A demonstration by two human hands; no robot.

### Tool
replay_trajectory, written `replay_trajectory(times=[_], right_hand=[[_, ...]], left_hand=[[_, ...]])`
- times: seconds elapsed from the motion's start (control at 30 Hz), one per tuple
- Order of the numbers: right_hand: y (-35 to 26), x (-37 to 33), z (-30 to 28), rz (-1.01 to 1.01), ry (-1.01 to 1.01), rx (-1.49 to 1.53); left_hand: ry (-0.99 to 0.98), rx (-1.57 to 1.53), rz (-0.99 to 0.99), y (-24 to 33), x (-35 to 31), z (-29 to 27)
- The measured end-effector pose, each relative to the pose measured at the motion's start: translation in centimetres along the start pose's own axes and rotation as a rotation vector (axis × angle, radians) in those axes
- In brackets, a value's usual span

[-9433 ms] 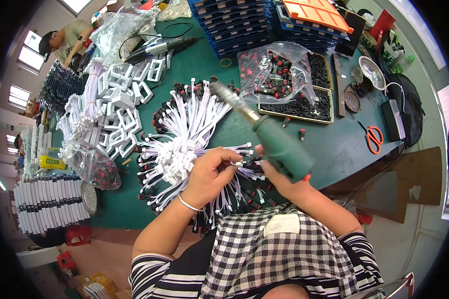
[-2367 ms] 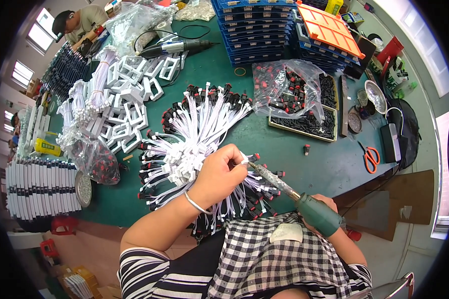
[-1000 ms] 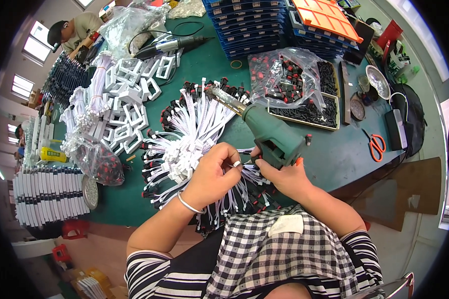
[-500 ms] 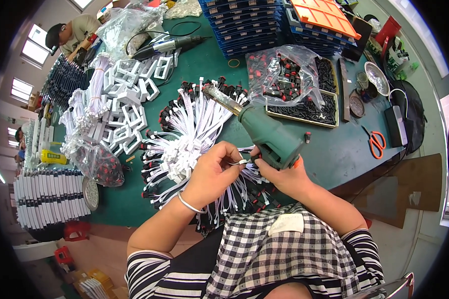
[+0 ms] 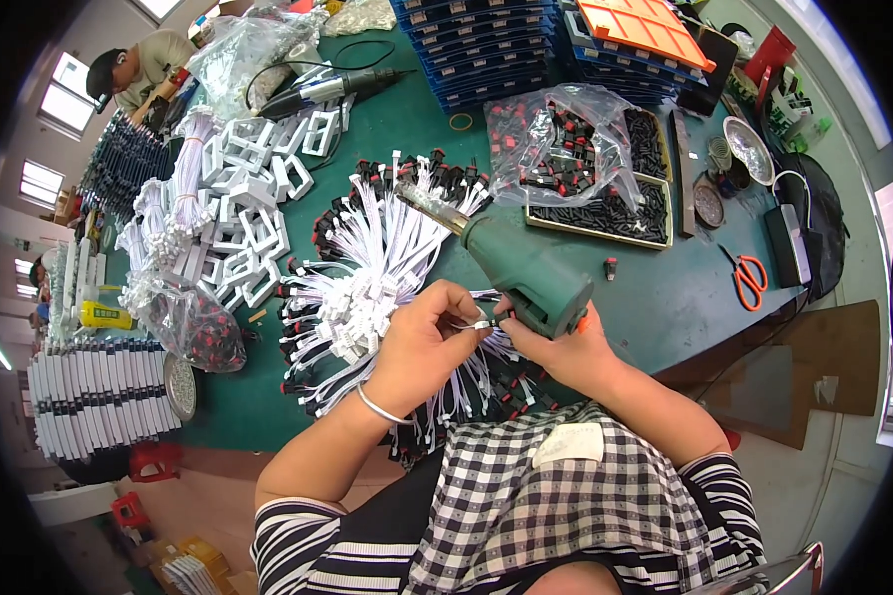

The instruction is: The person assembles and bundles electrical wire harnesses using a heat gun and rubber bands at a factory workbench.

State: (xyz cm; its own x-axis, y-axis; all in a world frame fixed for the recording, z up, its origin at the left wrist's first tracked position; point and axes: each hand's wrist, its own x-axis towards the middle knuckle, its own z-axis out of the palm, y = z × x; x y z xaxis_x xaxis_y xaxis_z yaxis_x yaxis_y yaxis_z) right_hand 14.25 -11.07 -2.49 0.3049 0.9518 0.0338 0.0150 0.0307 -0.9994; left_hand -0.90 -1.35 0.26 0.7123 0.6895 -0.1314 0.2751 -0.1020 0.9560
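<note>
In the middle of the frame, the left hand (image 5: 429, 342) pinches a small white plug (image 5: 481, 325) between thumb and forefinger, the fingers narrow about it. Just to its right, the right hand (image 5: 566, 349) is wrapped around a green tool (image 5: 526, 270), its thumb and fingertip close to the plug; whether they grip it too, I cannot tell. The tool tilts, its metal nozzle (image 5: 435, 209) pointing to the upper left, over the cables (image 5: 367, 283). These fan out across the centre of the surface (image 5: 655, 312), white plugs heaped in the middle, black-and-red ends around the rim.

At upper right of centre, a clear bag (image 5: 566, 149) of red-and-black parts lies partly over a tray (image 5: 595, 236) of small black pieces. A single part (image 5: 610, 269) lies below the tray, and orange-handled scissors (image 5: 747, 276) lie farther right. At upper left are white frames (image 5: 243, 213), bundled wires (image 5: 191, 169) and a black tool (image 5: 332, 91). Blue trays (image 5: 476, 59) stand stacked at top centre.
</note>
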Motion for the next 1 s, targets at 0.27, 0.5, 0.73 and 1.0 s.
replay_trajectory(times=[0.27, 0.5, 0.73, 1.0], right_hand=[[-0.9, 0.0, -0.1, 0.082, 0.021, 0.038], [-1.5, -0.1, 0.0, 0.177, 0.032, 0.092], [0.3, -0.2, -1.9, -0.332, -0.102, -0.437], [-0.7, 0.0, 0.0, 0.026, -0.029, 0.057]], left_hand=[[0.039, -0.092, 0.043, -1.0, -0.1, 0.2], [0.065, -0.206, 0.045, -1.2, -0.1, 0.5], [-0.036, -0.327, -0.046, -0.7, 0.0, -0.8], [-0.174, -0.030, 0.011, -0.3, 0.5, -1.6]])
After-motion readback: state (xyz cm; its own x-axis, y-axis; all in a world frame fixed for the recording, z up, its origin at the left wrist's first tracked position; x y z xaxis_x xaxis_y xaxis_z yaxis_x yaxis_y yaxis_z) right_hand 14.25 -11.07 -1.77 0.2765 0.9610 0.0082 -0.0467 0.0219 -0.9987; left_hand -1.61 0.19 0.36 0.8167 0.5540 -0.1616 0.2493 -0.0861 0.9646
